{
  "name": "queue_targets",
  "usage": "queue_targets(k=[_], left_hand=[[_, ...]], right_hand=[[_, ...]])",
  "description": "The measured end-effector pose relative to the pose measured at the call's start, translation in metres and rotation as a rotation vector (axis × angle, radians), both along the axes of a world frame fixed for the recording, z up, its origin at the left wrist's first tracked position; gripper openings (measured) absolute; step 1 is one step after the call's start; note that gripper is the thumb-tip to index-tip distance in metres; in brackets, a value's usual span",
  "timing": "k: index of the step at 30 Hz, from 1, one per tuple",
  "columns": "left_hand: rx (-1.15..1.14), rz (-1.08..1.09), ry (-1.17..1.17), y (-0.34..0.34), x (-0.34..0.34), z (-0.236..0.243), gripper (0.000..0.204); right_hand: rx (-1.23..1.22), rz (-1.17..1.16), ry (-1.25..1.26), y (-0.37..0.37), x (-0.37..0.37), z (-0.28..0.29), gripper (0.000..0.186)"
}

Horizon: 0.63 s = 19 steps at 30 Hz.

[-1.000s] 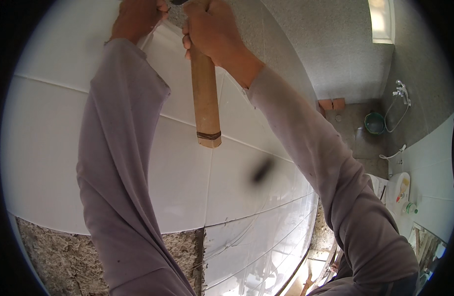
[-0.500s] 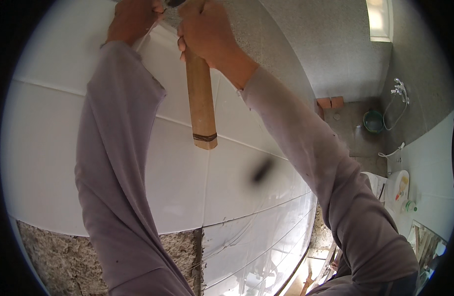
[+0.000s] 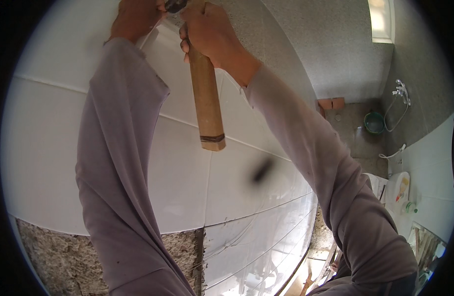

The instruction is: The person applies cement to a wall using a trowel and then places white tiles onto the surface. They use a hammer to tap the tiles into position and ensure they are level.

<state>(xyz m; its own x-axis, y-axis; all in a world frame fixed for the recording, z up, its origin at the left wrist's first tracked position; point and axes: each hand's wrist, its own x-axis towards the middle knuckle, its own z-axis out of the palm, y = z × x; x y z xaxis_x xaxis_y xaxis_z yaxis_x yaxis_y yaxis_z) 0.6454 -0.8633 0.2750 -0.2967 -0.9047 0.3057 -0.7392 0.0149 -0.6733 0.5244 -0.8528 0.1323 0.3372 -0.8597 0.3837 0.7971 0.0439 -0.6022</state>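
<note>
My right hand [image 3: 212,34] is wrapped round the wooden handle of a hammer [image 3: 206,103]. The handle hangs down in front of the white wall tiles [image 3: 182,177], with dark bands near its lower end. Its dark head [image 3: 175,5] shows only in part at the top edge. Close beside that head, my left hand [image 3: 136,19] is closed against the upper wall. Whatever its fingers pinch is hidden or too small to name. Bare grey wall [image 3: 256,34] begins above the tiles' upper edge.
Rough exposed mortar [image 3: 54,251] borders the tiles below. To the right lie a brick [image 3: 331,103], a green basin [image 3: 374,122] and a hand shower [image 3: 400,91] on the wall. A white toilet tank [image 3: 397,190] with a plastic bottle [image 3: 409,207] stands nearer.
The hammer and my right hand have shifted slightly right and down, and more of the dark head shows. My left hand has barely moved.
</note>
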Motion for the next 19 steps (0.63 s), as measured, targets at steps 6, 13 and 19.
queue_targets(k=[6,13,19], left_hand=[[-0.014,-0.010,-0.010,0.0013,0.0016,-0.0007,0.008],[-0.051,-0.016,-0.051,-0.0003,0.0027,-0.0014,0.008],[-0.013,0.084,-0.160,-0.0008,-0.0005,0.0017,0.007]], right_hand=[[0.042,0.008,-0.071,-0.0018,-0.0007,-0.0032,0.022],[0.014,-0.009,-0.042,-0.0018,-0.0013,-0.0027,0.022],[0.024,0.000,-0.001,-0.0024,-0.0044,-0.0020,0.022]])
